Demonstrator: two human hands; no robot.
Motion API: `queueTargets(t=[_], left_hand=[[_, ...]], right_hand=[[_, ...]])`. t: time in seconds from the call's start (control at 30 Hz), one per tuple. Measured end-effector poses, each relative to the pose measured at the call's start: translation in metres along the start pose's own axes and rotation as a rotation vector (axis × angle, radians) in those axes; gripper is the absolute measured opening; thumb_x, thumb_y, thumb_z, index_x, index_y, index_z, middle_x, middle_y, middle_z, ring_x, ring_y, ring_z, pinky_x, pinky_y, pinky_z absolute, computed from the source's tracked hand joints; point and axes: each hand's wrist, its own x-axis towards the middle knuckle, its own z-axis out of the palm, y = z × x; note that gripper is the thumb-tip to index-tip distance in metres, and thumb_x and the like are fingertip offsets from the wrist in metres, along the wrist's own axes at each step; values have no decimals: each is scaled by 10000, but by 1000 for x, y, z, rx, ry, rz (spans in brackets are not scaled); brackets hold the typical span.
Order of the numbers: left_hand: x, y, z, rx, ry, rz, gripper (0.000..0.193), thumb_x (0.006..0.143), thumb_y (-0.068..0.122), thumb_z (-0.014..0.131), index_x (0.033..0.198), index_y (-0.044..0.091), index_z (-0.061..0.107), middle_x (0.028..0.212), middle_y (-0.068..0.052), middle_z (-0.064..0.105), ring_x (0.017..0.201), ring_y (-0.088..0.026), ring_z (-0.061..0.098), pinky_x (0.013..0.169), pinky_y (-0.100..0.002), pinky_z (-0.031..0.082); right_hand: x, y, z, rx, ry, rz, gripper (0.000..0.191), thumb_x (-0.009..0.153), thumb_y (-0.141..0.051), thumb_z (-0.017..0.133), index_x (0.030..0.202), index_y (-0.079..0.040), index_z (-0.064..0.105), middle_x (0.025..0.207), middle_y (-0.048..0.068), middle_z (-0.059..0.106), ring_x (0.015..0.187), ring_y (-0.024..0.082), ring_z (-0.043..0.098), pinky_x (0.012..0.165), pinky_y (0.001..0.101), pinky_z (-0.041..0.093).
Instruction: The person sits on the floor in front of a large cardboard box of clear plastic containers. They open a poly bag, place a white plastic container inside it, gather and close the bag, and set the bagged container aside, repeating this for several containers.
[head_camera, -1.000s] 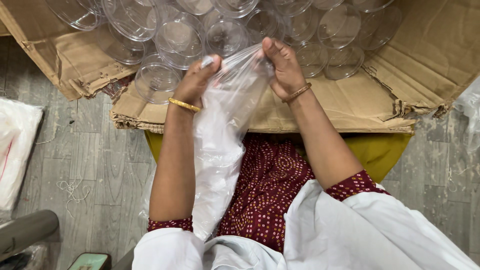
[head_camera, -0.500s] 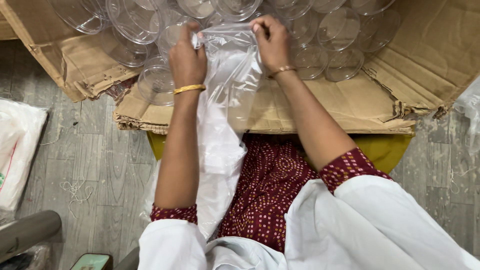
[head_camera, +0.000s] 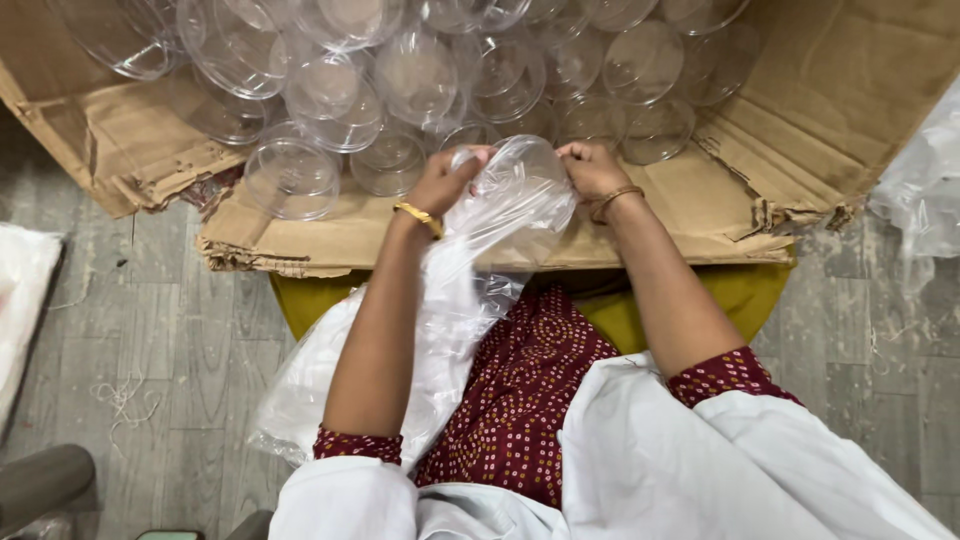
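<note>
Fingers (head_camera: 470, 160) of both hands on clear plastic bag (head_camera: 500, 215)

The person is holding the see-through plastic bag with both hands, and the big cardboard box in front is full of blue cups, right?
Not quite. The cups in the cardboard box are clear and see-through, not blue; the head view shows this. The rest is right: the left hand and the right hand both hold the see-through plastic bag.
</note>
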Motion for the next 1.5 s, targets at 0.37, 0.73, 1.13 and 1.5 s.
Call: queueTargets(t=[0.37, 0.73, 1.13, 1.5], left_hand=[[10, -28, -22, 649, 155, -139, 408, 811, 312, 760, 1105, 31, 731, 1007, -235, 748, 942, -323, 745, 808, -424, 559], [-3, 39, 17, 445, 275, 368, 179, 926, 40, 679, 1103, 63, 699, 888, -90, 750, 770, -137, 689, 698, -316, 543], [17, 30, 38, -47, -100, 122, 290, 1049, 276, 629, 1200, 37, 694, 941, -58, 705, 850, -121, 627, 761, -291, 520], [6, 25, 45, -361, -126, -130, 497, 940, 339, 689, 1323, 41, 584, 1119, -114, 736, 1007, -212, 712, 872, -391, 607]], right_hand=[[8, -3, 27, -97, -242, 236, 158, 1000, -200, 677, 999, -56, 740, 736, 18, 646, 551, 100, 521, 473, 282, 425], [-47, -57, 35, 826, -573, 8, 287, 1002, -247, 671, 1172, -18, 708, 1015, 44, 736, 867, 129, 690, 782, 281, 572], [-179, -106, -63, 257, -203, -170, 295, 1007, -326, 668, 1123, -56, 689, 1029, 42, 721, 942, 150, 682, 858, 300, 579], [-197, -27, -418, -56, 1005, -262, 291, 1106, -320, 627, 1177, -41, 663, 1071, 72, 708, 972, 166, 681, 874, 320, 571]])
